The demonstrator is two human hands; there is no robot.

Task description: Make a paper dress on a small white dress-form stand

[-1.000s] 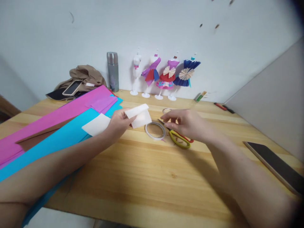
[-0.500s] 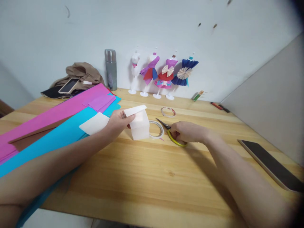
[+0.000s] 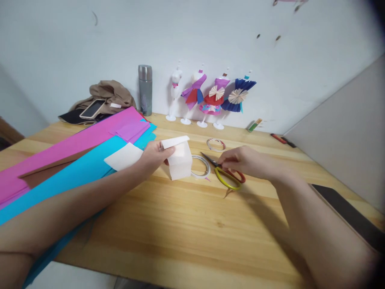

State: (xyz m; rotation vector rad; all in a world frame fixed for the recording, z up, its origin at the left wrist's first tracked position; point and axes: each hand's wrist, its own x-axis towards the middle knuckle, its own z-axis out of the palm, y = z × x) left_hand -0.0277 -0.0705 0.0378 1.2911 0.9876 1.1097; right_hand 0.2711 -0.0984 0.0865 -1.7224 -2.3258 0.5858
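A folded piece of white paper [image 3: 181, 163] is pinched between the thumb and fingers of my left hand [image 3: 155, 154], its top edge turned over as a flap. Beside it on the right, a white roll of tape [image 3: 207, 168] lies flat. My right hand [image 3: 245, 161] is closed at the pivot of a pair of scissors [image 3: 227, 178] with one yellow and one red handle; the dark blades point to the upper left. Another white sheet [image 3: 123, 155] lies on the coloured paper behind my left wrist.
Blue [image 3: 75, 176] and pink sheets [image 3: 78, 136] cover the table's left side. At the back stand a flask [image 3: 146, 94] and several small mannequins, one with a blue dress [image 3: 238, 96]. Another tape ring [image 3: 224, 145] lies farther back. A dark tablet [image 3: 345, 210] is at right.
My right hand has shifted up from the scissors' handles towards the pivot, uncovering the red handle. My left hand keeps the white paper. The whole view has shifted slightly.
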